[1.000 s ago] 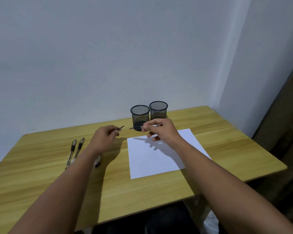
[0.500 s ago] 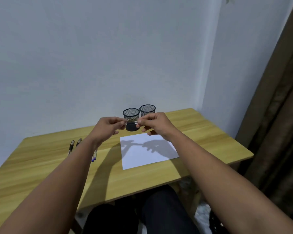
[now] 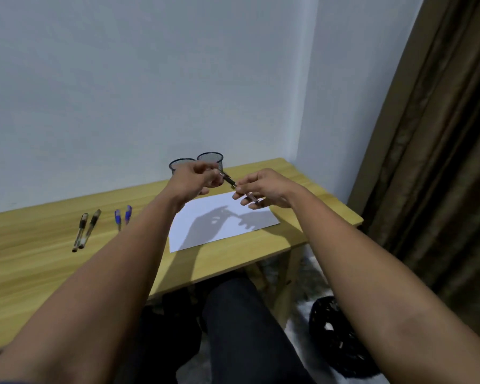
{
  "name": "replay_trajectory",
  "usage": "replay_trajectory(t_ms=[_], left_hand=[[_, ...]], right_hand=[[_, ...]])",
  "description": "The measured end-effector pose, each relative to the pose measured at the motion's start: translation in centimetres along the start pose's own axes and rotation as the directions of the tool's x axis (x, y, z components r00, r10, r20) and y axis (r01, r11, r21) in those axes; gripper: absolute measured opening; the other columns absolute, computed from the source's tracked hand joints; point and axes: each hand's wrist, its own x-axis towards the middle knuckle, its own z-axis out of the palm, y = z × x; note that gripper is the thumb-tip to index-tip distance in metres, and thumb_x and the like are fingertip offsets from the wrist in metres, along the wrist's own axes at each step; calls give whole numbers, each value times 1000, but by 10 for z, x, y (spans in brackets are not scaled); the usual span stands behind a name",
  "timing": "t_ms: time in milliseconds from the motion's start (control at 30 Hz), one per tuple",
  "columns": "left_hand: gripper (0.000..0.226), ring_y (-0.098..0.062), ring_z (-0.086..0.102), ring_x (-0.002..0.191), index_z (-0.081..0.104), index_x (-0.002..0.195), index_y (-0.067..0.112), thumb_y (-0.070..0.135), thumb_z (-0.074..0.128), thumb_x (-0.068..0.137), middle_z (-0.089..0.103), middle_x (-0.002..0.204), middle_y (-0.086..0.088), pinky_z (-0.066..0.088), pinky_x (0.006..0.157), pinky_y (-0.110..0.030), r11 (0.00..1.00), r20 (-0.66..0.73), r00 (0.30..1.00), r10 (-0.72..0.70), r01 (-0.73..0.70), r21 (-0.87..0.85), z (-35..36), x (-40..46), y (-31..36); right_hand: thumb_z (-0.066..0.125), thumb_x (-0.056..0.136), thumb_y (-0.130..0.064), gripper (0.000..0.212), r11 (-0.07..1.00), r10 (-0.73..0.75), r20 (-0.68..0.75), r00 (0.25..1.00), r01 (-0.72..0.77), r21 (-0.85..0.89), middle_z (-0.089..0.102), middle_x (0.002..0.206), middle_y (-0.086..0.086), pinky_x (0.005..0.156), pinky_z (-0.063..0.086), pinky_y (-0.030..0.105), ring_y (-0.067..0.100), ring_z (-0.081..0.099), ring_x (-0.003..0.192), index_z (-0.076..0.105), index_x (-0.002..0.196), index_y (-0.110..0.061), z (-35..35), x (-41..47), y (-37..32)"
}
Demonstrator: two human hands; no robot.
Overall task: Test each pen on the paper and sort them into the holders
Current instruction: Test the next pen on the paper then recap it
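Note:
Both hands are raised above the white paper on the wooden table. My left hand pinches a dark pen cap. My right hand pinches the pen's body, and the cap meets the body between the two hands. Two black mesh holders stand at the back, partly hidden behind my left hand. Two black pens and two blue pens lie on the table to the left.
A brown curtain hangs at the right. A black mesh bin stands on the floor beside the table. My dark-trousered legs are under the table's front edge.
The head camera has pulled back and tilted. My hands moved right, the right one dropping lower over the paper, so the pen now slants down to the right.

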Motion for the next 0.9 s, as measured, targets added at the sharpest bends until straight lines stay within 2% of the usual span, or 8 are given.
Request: replay_trajectory(t_ms=[167, 267, 367, 567, 667, 733, 800, 900], left_hand=[[53, -20, 70, 99, 50, 145, 20, 37, 64, 97, 74, 107, -5, 54, 85, -37, 968, 74, 989, 131, -144, 207, 74, 14, 3], [53, -21, 66, 108, 53, 143, 22, 42, 63, 96, 71, 116, -3, 51, 93, -36, 903, 160, 976, 150, -201, 379, 125, 20, -10], [52, -24, 62, 117, 54, 141, 26, 46, 62, 95, 68, 128, -1, 49, 99, -41, 838, 233, 958, 167, -262, 478, 167, 25, -28], [64, -37, 52, 128, 61, 134, 20, 62, 48, 88, 61, 138, -11, 49, 101, -53, 633, 414, 874, 254, -474, 612, 246, 50, -58], [56, -39, 46, 134, 62, 122, 20, 62, 43, 90, 57, 141, -11, 47, 102, -53, 541, 490, 829, 271, -552, 635, 273, 68, -68], [51, -37, 49, 126, 58, 107, 19, 63, 36, 93, 59, 130, -11, 48, 95, -53, 463, 514, 805, 296, -592, 660, 288, 77, -73], [52, -35, 50, 120, 55, 104, 19, 64, 32, 95, 58, 124, -10, 44, 96, -54, 430, 507, 803, 312, -595, 679, 297, 83, -75], [55, -33, 48, 126, 56, 114, 20, 65, 31, 96, 57, 132, -8, 39, 103, -55, 428, 488, 812, 321, -584, 690, 300, 89, -81]], right_hand=[[68, 103, -11, 4, 978, 0, -455, 891, 94, 185, 77, 86, 6, 54, 52, 24, 14, 67, 64, 73, 102, -10, -76, -27, 45], [70, 100, -10, 7, 957, 106, -842, 529, 175, 230, 71, 77, 2, 58, 53, 30, 15, 63, 65, 76, 101, -9, -131, -45, 105], [73, 96, -7, 12, 954, 244, -938, 246, 113, 277, 71, 87, 6, 77, 54, 32, 20, 65, 84, 81, 102, -2, -161, -71, 181], [66, 100, -11, 31, 818, 573, -760, 306, -262, 511, 64, 83, 4, 63, 57, 28, 6, 63, 53, 62, 71, -23, -160, -120, 333], [62, 104, -16, 11, 741, 667, -666, 334, -394, 544, 70, 112, 8, 85, 61, 29, 18, 75, 95, 72, 100, -18, -150, -133, 378], [63, 104, -15, 27, 707, 698, -647, 307, -440, 554, 72, 123, 13, 71, 59, 25, 26, 72, 105, 72, 126, -3, -146, -132, 394], [66, 102, -13, 24, 695, 708, -647, 284, -446, 565, 72, 111, 12, 53, 54, 18, 25, 70, 97, 71, 120, 1, -144, -129, 401], [73, 100, -30, 25, 663, 685, -706, 181, -557, 501, 75, 106, 16, 76, 61, 37, 36, 73, 101, 71, 104, -6, -145, -122, 418]])
